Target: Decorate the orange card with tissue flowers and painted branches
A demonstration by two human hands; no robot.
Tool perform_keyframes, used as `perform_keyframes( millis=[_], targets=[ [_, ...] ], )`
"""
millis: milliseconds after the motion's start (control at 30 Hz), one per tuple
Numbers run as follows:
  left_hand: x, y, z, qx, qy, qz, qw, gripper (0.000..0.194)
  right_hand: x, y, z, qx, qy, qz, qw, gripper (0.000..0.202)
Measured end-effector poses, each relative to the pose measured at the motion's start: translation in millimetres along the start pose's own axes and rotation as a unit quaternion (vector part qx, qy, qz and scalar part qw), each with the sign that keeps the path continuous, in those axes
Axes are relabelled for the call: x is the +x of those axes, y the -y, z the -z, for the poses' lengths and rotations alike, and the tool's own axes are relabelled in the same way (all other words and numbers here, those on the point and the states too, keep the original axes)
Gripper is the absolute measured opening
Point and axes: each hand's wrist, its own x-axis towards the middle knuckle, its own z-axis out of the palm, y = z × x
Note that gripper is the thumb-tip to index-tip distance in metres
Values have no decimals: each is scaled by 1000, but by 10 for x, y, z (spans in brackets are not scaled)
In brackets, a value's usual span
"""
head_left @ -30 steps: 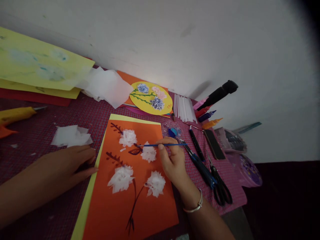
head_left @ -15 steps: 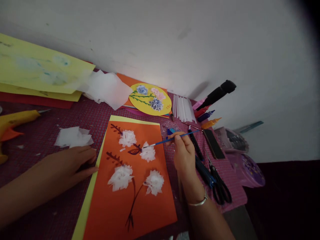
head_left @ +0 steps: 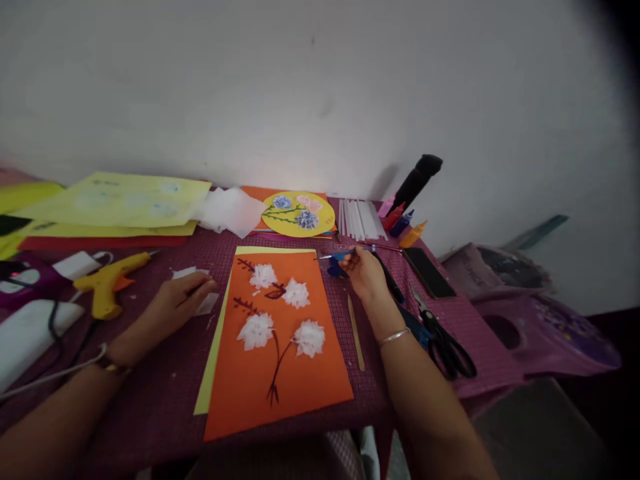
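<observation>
A thin blue paintbrush (head_left: 343, 255) is pinched in my right hand (head_left: 367, 273), its tip just past the top right corner of the orange paper (head_left: 280, 393). Partly hidden beneath that hand is a small dark blue paint container (head_left: 334, 268). The orange sheet carries several white tissue flowers (head_left: 256, 331) and dark painted stems (head_left: 277, 363), and overlaps a yellow sheet (head_left: 206, 393). Left of the paper, my left hand (head_left: 177, 300) rests with loosely bent fingers over white tissue pieces (head_left: 206, 305); no held thing shows in it.
On the left lie a yellow glue gun (head_left: 107, 283) and a white power strip (head_left: 37, 340) with cables. Behind are yellow sheets (head_left: 145, 200), a yellow oval flower card (head_left: 295, 223) and glue sticks (head_left: 361, 220). At right are paint bottles (head_left: 413, 235), a phone (head_left: 429, 272) and scissors (head_left: 447, 347).
The brush tip has moved off the upper right flower to beyond the paper's top right edge. My left hand has shifted from the paper's edge onto the tissue pieces. The view has tilted up.
</observation>
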Motion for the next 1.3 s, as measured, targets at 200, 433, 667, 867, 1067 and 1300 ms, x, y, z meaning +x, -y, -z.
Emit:
perform_keyframes(
  millis=[200, 433, 667, 867, 1067, 1300],
  targets=[
    [81, -269, 211, -37, -53, 3, 998, 42, -88, 233, -42, 71, 8, 44, 996, 20],
    [-68, -615, 448, -93, -65, 6, 994, 35, -420, 168, -62, 87, 52, 22, 995, 14],
    [-1102, -548, -47, 81, 12, -195, 977, 33, -654, -94, 60, 18, 78, 69, 994, 19],
    [-1691, -243, -433, 237, -83, -345, 904, 21, -630, -154, 95, 10, 90, 67, 994, 21],
    [-1742, -97, -598, 260, -142, -360, 885, 25, -648, -75, 175, 24, 88, 67, 994, 20],
    [-1739, -6, -685, 256, -173, -347, 885, 26, -680, 25, 239, 36, 75, 77, 994, 21]
  ],
)
